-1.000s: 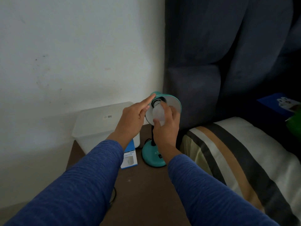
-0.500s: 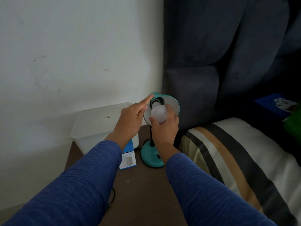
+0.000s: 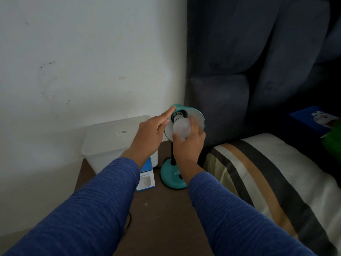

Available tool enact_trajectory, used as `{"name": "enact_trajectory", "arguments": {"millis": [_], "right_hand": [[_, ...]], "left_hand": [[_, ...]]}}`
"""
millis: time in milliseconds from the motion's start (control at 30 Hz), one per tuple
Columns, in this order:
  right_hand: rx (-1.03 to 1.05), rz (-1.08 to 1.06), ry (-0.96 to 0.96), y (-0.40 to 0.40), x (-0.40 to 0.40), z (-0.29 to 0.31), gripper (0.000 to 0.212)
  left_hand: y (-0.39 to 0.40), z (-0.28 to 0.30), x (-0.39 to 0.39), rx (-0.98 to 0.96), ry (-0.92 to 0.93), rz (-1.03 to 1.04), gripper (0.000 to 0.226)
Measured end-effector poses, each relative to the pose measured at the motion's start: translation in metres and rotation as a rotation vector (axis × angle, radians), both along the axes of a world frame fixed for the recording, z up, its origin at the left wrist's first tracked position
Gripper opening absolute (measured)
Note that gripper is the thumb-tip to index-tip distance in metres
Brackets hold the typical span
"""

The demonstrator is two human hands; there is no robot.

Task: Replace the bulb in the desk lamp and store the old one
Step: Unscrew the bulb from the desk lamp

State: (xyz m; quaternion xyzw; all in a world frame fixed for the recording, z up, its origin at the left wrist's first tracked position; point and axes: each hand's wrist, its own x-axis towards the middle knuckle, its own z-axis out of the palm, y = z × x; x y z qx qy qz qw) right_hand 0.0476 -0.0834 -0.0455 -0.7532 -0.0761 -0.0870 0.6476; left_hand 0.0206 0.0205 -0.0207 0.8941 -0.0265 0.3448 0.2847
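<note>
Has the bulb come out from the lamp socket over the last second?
Yes. The bulb in the right hand now sits farther out from the socket, toward the camera; the socket's neck shows more. Whether it is free, I cannot tell.

frosted matt bulb (image 3: 181, 128), glossy teal lamp base (image 3: 170, 177), translucent plastic bin (image 3: 110, 143)

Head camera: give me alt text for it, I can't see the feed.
The right hand grips a white bulb at the socket of a teal desk lamp, while the left hand steadies the shade. The lamp stands on a brown table beside a blue box.
</note>
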Motion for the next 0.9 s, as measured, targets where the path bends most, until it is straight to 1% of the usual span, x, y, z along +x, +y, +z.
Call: {"name": "enact_trajectory", "arguments": {"millis": [100, 167, 233, 300, 367, 433, 500, 533, 667, 733, 800, 900], "right_hand": [[0.024, -0.014, 0.039, 0.0001, -0.0011, 0.0002, 0.083], [0.027, -0.039, 0.051, 0.0001, -0.0003, 0.0001, 0.076], [0.006, -0.031, 0.002, -0.0006, -0.0026, -0.0005, 0.069], [0.001, -0.014, -0.028, -0.001, -0.0038, -0.0017, 0.073], [0.009, -0.014, 0.017, -0.0017, -0.0028, -0.0001, 0.078], [0.003, -0.028, 0.051, -0.002, -0.0003, 0.0001, 0.075], [-0.019, -0.032, 0.02, -0.0026, -0.0008, -0.0006, 0.069], [-0.02, -0.025, 0.008, -0.0026, -0.0017, -0.0009, 0.07], [-0.008, -0.024, 0.041, -0.0022, -0.0011, -0.0005, 0.081], [-0.006, -0.037, 0.048, -0.0022, -0.0002, 0.0002, 0.075], [-0.018, -0.028, 0.012, -0.0029, -0.0015, 0.0, 0.069], [-0.005, 0.022, -0.028, -0.0038, -0.0035, 0.0008, 0.073]], "left_hand": [[0.0006, -0.0002, 0.0014, -0.014, 0.017, 0.006, 0.043], [0.0004, -0.0002, 0.0015, -0.018, 0.013, 0.005, 0.043], [0.0016, -0.0009, 0.0013, -0.009, 0.004, 0.007, 0.044], [0.0022, -0.0009, 0.0012, -0.002, 0.007, 0.01, 0.044], [0.0007, 0.0, 0.0003, 0.004, 0.011, 0.008, 0.044], [-0.0005, 0.0008, -0.0007, 0.005, 0.012, 0.015, 0.043], [0.0, 0.0011, -0.001, 0.002, 0.008, 0.026, 0.042], [0.0001, 0.0014, -0.0012, 0.005, 0.008, 0.027, 0.042], [-0.0021, 0.0023, -0.0019, 0.004, 0.014, 0.02, 0.042], [-0.002, 0.0021, -0.0018, -0.002, 0.014, 0.022, 0.042], [-0.0011, 0.0013, -0.0019, -0.006, 0.009, 0.023, 0.043], [-0.0018, 0.0017, -0.0025, -0.006, 0.012, 0.017, 0.044]]}}
